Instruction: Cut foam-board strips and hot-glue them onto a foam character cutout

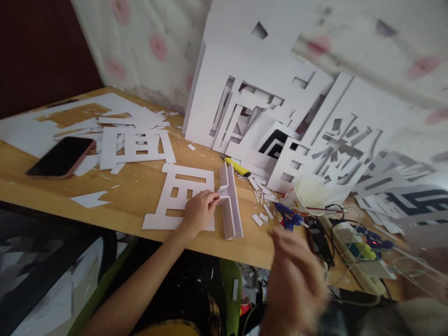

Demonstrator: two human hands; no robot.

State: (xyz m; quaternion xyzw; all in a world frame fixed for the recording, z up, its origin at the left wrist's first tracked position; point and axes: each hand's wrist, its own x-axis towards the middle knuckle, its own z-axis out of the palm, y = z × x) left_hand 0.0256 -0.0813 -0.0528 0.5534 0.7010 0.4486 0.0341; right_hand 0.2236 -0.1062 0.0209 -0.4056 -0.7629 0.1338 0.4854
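My left hand (pixel 199 211) rests on a flat white foam-board cut-out (pixel 182 196) on the wooden table (pixel 140 186). Its fingers pinch the edge of a white foam-board piece with raised walls (pixel 231 205) that stands beside the cut-out. My right hand (pixel 294 280) hovers in front of the table's near edge, blurred by motion, so I cannot make out its fingers or anything in them. A blue glue gun (pixel 289 217) lies just beyond it.
More white cut-outs (pixel 135 144) and a dark phone (pixel 61 157) lie at the left. Cut foam boards (pixel 266 102) lean on the wall behind. A yellow cutter (pixel 237 167), a paper cup (pixel 304 193), scraps, cables and a power strip (pixel 364 261) crowd the right.
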